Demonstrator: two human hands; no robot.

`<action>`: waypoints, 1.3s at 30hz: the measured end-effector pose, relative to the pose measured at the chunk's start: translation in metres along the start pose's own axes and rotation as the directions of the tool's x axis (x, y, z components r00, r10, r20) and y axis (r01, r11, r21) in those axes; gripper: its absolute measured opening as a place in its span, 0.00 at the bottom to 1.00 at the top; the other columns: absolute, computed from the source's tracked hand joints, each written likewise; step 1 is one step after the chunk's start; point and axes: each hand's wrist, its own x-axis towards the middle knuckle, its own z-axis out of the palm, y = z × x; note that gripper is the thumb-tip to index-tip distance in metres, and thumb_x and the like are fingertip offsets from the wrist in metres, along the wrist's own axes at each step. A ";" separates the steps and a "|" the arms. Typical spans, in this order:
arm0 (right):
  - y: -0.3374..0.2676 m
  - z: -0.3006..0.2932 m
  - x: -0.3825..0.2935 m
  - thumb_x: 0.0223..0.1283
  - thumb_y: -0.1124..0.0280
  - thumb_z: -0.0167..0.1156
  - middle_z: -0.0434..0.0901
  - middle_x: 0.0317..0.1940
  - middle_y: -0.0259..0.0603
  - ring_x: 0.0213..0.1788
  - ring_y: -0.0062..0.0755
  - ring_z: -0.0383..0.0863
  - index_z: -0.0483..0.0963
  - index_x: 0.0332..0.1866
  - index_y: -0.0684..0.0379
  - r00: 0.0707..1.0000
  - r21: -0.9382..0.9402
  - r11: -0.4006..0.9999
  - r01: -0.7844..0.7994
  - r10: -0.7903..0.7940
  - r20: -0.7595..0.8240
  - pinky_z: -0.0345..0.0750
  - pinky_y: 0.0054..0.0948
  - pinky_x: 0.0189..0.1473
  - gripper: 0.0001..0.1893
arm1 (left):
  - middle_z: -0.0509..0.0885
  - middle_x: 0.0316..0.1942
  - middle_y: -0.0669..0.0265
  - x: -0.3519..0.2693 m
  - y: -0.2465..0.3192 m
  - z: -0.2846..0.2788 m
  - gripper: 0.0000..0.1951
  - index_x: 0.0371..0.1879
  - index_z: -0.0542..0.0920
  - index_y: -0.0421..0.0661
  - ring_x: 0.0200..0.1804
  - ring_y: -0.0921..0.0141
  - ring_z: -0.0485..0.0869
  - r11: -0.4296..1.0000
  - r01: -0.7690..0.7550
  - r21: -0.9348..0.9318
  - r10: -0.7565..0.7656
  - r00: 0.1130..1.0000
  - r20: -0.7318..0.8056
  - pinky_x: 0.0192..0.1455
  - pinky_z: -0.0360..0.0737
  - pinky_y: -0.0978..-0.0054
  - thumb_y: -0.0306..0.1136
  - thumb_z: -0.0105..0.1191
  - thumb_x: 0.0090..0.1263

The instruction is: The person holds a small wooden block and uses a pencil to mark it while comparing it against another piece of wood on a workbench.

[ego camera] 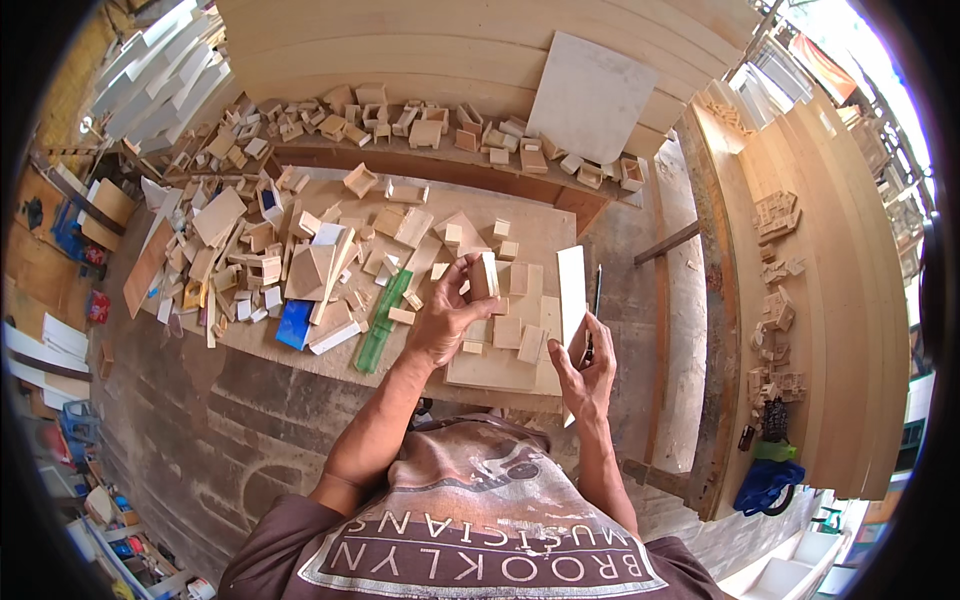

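Note:
My left hand (444, 319) grips a small wooden piece (484, 276) upright between thumb and fingers, its pale edge facing up. My right hand (589, 367) pinches a long, pale wooden strip (571, 289), which points away from me. A thin dark stick (598, 289), perhaps a pencil, shows just right of that strip; whether the right hand holds it is unclear. Below the hands, several flat wooden blocks (507, 332) rest on a thin board (480, 375) on the plywood worktable (300, 362). A green translucent plastic piece (385, 321) lies left of my left hand.
Wooden offcuts and small boxes (262, 268) crowd the table's left side, with a blue sheet piece (294, 325) among them. Behind, a shelf holds more little wooden boxes (426, 133) and a leaning white panel (592, 97). A long bench (832, 300) bearing wooden pieces stands at right.

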 end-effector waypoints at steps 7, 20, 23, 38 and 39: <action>-0.011 0.003 -0.002 0.56 0.63 0.75 0.79 0.57 0.52 0.59 0.46 0.81 0.72 0.67 0.69 0.999 0.015 0.999 -0.038 0.037 0.038 0.80 0.40 0.59 0.35 | 0.80 0.60 0.63 -0.002 0.004 -0.015 0.34 0.74 0.67 0.41 0.56 0.69 0.85 0.993 0.059 -0.105 -0.051 0.995 0.082 0.53 0.86 0.74 0.20 0.63 0.67; -0.016 -0.009 -0.003 0.52 0.60 0.76 0.78 0.58 0.52 0.59 0.49 0.81 0.73 0.67 0.66 0.992 0.008 0.998 0.064 -0.065 0.107 0.80 0.42 0.58 0.37 | 0.82 0.61 0.54 0.000 -0.007 -0.028 0.18 0.62 0.77 0.49 0.60 0.61 0.85 0.839 0.212 -0.501 -0.092 0.963 0.253 0.56 0.90 0.59 0.45 0.52 0.82; -0.026 -0.005 -0.009 0.51 0.62 0.76 0.79 0.57 0.53 0.58 0.51 0.81 0.72 0.67 0.65 0.981 -0.056 0.990 0.126 -0.117 0.153 0.80 0.42 0.58 0.37 | 0.84 0.60 0.54 -0.004 -0.007 -0.018 0.17 0.60 0.78 0.52 0.61 0.58 0.84 0.805 0.228 -0.547 -0.134 0.969 0.208 0.55 0.90 0.57 0.48 0.48 0.83; -0.039 0.011 -0.046 0.47 0.64 0.78 0.77 0.54 0.51 0.43 0.50 0.86 0.72 0.69 0.58 0.937 -0.192 0.959 0.208 -0.139 0.319 0.85 0.42 0.43 0.39 | 0.80 0.43 0.65 -0.007 -0.013 -0.001 0.12 0.55 0.77 0.52 0.47 0.67 0.81 0.885 0.108 -0.453 -0.138 0.990 -0.033 0.47 0.83 0.69 0.45 0.47 0.85; -0.040 0.012 -0.046 0.48 0.64 0.78 0.77 0.54 0.51 0.43 0.50 0.86 0.72 0.69 0.58 0.939 -0.193 0.960 0.201 -0.133 0.318 0.85 0.43 0.43 0.39 | 0.80 0.43 0.65 -0.008 -0.011 0.001 0.13 0.55 0.78 0.52 0.48 0.67 0.81 0.894 0.111 -0.434 -0.135 0.990 -0.026 0.48 0.83 0.69 0.45 0.47 0.85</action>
